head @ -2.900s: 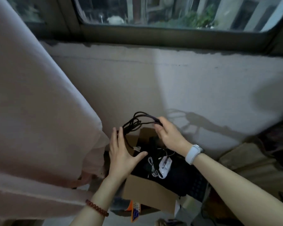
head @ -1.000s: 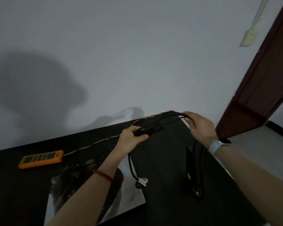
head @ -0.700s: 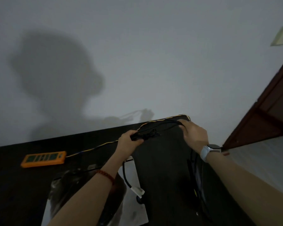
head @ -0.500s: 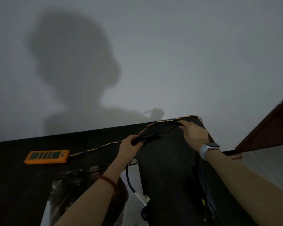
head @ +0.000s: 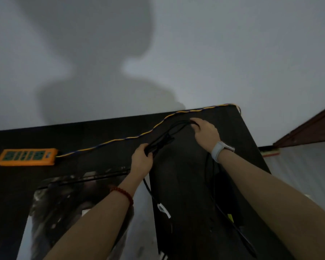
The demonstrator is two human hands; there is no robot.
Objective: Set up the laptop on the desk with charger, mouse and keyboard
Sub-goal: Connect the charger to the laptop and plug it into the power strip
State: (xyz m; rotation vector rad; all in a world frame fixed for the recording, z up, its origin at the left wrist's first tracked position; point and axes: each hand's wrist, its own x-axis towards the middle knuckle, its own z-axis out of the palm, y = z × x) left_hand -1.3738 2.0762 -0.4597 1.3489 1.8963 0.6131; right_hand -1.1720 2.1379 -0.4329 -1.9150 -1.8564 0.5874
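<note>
Two hands over the desk (head: 45, 141) right now, the left hand (head: 141, 162) and the right hand (head: 206, 135), and between them one bundle of black charger cable (head: 169, 132), though how many loops it has is hard to tell in this dim light. One orange power strip (head: 26, 156) sits near the desk's left edge, with one yellow-and-blue twisted cord (head: 135, 136) running from it along the back edge to the far right corner. One printed mat (head: 68, 203) lies at the front, plus one white watch (head: 220, 150) and one red bead bracelet (head: 124, 194), one per wrist.
</note>
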